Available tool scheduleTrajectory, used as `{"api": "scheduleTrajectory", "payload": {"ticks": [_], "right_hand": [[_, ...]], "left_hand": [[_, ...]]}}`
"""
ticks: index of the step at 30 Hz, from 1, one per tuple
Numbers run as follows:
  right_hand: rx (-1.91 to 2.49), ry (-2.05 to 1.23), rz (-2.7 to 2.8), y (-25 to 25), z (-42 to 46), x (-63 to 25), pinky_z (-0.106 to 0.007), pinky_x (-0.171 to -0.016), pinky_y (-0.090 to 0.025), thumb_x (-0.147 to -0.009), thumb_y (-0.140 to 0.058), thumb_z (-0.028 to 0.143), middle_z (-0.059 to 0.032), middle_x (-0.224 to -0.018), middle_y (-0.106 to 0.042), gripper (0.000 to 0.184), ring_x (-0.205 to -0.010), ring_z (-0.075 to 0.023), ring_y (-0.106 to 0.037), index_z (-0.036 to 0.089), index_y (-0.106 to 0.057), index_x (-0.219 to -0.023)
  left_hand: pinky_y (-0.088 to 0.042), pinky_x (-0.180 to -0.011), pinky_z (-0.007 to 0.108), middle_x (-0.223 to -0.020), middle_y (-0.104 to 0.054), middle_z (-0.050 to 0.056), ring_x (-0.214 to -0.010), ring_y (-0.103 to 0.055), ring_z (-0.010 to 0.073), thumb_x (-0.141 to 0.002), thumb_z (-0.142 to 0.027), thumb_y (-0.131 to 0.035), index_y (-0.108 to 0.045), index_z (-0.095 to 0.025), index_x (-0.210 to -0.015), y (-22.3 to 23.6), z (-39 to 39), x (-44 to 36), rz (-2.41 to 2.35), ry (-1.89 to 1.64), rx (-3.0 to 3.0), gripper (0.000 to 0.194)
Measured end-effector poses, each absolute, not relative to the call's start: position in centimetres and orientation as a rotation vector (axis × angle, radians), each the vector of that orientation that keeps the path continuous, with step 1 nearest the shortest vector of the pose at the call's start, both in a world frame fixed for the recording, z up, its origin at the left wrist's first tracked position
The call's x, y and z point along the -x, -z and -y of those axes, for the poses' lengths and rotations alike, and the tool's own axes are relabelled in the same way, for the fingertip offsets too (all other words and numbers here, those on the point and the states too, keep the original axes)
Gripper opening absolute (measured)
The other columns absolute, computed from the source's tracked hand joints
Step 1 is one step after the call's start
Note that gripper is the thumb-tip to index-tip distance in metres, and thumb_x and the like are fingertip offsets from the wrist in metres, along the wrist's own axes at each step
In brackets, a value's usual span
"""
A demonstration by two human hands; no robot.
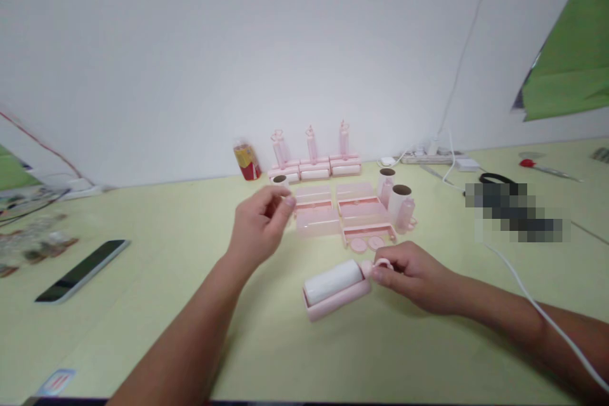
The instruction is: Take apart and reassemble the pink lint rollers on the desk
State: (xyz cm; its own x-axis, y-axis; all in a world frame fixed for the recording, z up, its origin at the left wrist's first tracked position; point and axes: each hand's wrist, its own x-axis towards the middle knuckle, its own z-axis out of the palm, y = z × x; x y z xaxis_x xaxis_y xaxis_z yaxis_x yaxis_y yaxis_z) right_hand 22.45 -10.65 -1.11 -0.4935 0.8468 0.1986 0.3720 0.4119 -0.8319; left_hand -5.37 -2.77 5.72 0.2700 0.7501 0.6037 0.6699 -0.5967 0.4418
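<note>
My right hand (413, 276) pinches the pink ring-shaped handle (383, 263) of a lint roller. Its white sticky roll (333, 282) lies tilted in an open pink case (337, 301) near the table's front. My left hand (261, 222) is farther back, fingers curled and thumb against them, in front of a paper roll (280, 180) with a brown core. What those fingers hold, if anything, is hidden. Beside it lie pale pink clear covers (318, 222) and open pink trays (368, 233). Two pink discs lie in front, one disc (358, 245) at the left.
Finished-looking lint rollers in pink cases (314, 169) line the wall, with upright pink handles (311, 144) behind. More paper rolls (401, 200) stand right. A phone (83, 271) lies left, a red-yellow packet (247, 160) at the back. A white cable (528, 301) crosses my right forearm.
</note>
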Motion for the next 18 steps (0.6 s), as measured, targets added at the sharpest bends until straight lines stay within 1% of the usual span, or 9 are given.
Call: {"api": "scheduleTrajectory", "payload": {"ticks": [2, 3, 5, 7, 10, 12, 14, 16, 18], "right_hand": [[1.020, -1.018, 2.046, 1.1, 10.8, -22.3, -0.023, -0.052, -0.026, -0.093, -0.052, 0.049, 0.0050, -0.059, -0.037, 0.043, -0.055, -0.0092, -0.034, 0.017, -0.048, -0.064], [1.008, -1.040, 2.050, 1.0, 10.9, -22.2, -0.023, -0.053, -0.028, -0.093, -0.052, 0.049, 0.0045, -0.060, -0.040, 0.042, -0.056, -0.0095, -0.036, 0.017, -0.050, -0.065], [0.983, -1.091, 2.065, 0.9, 11.1, -22.0, -0.023, -0.057, -0.033, -0.091, -0.054, 0.049, 0.0028, -0.063, -0.048, 0.039, -0.060, -0.0108, -0.041, 0.016, -0.057, -0.070], [0.949, -1.157, 2.070, 0.7, 11.2, -21.8, -0.024, -0.061, -0.038, -0.090, -0.056, 0.048, 0.0007, -0.069, -0.055, 0.036, -0.065, -0.0124, -0.047, 0.015, -0.063, -0.077], [0.858, -1.256, 2.026, 0.6, 11.4, -21.6, -0.025, -0.066, -0.041, -0.091, -0.056, 0.047, -0.0006, -0.075, -0.059, 0.034, -0.071, -0.0137, -0.050, 0.015, -0.065, -0.081], [0.845, -1.275, 1.986, 0.7, 11.4, -21.6, -0.023, -0.062, -0.038, -0.091, -0.056, 0.046, 0.0010, -0.071, -0.054, 0.034, -0.067, -0.0120, -0.047, 0.015, -0.062, -0.078], [0.883, -1.274, 1.961, 0.9, 11.5, -21.7, -0.022, -0.055, -0.033, -0.091, -0.057, 0.046, 0.0032, -0.065, -0.047, 0.034, -0.060, -0.0098, -0.041, 0.015, -0.060, -0.077], [0.905, -1.285, 1.963, 1.1, 11.7, -21.9, -0.021, -0.052, -0.030, -0.092, -0.056, 0.046, 0.0044, -0.064, -0.044, 0.031, -0.057, -0.0091, -0.037, 0.015, -0.062, -0.086], [0.899, -1.287, 1.994, 1.1, 11.8, -22.1, -0.022, -0.052, -0.031, -0.092, -0.056, 0.045, 0.0040, -0.065, -0.046, 0.031, -0.057, -0.0095, -0.039, 0.016, -0.063, -0.100]], "left_hand": [[-0.042, -0.060, 0.022, -0.076, -0.063, 0.001, -0.062, -0.053, 0.0109, -0.093, -0.038, -0.053, -0.062, -0.018, -0.108, -5.7, 5.6, 2.8, -0.924, -0.925, -2.499, 0.027], [-0.043, -0.063, 0.022, -0.082, -0.065, 0.002, -0.065, -0.055, 0.0110, -0.092, -0.037, -0.056, -0.061, -0.019, -0.113, -5.5, 6.8, 1.6, -0.760, -0.769, -2.521, 0.028], [-0.045, -0.071, 0.023, -0.092, -0.067, 0.003, -0.078, -0.059, 0.0129, -0.092, -0.034, -0.057, -0.062, -0.019, -0.114, -5.0, 8.4, -0.3, -0.538, -0.519, -2.549, 0.027], [-0.045, -0.075, 0.024, -0.094, -0.067, 0.004, -0.083, -0.059, 0.0139, -0.094, -0.030, -0.053, -0.063, -0.017, -0.110, -4.5, 9.0, -1.2, -0.446, -0.415, -2.539, 0.023], [-0.044, -0.069, 0.023, -0.085, -0.066, 0.003, -0.075, -0.057, 0.0129, -0.094, -0.031, -0.052, -0.063, -0.016, -0.103, -4.2, 8.9, -1.5, -0.522, -0.367, -2.481, 0.021], [-0.042, -0.063, 0.022, -0.079, -0.063, 0.002, -0.069, -0.054, 0.0122, -0.092, -0.034, -0.054, -0.063, -0.016, -0.099, -4.4, 8.7, -1.4, -0.639, -0.357, -2.425, 0.021], [-0.040, -0.059, 0.021, -0.075, -0.062, 0.001, -0.066, -0.053, 0.0117, -0.091, -0.037, -0.055, -0.063, -0.016, -0.092, -4.9, 8.4, -1.0, -0.737, -0.362, -2.361, 0.022], [-0.038, -0.056, 0.021, -0.071, -0.059, 0.000, -0.063, -0.051, 0.0108, -0.089, -0.040, -0.057, -0.062, -0.017, -0.084, -5.7, 7.7, 0.1, -0.804, -0.355, -2.290, 0.024], [-0.036, -0.051, 0.020, -0.065, -0.055, -0.002, -0.057, -0.048, 0.0100, -0.085, -0.043, -0.060, -0.061, -0.017, -0.078, -6.5, 6.3, 2.2, -0.879, -0.318, -2.207, 0.027]]}}
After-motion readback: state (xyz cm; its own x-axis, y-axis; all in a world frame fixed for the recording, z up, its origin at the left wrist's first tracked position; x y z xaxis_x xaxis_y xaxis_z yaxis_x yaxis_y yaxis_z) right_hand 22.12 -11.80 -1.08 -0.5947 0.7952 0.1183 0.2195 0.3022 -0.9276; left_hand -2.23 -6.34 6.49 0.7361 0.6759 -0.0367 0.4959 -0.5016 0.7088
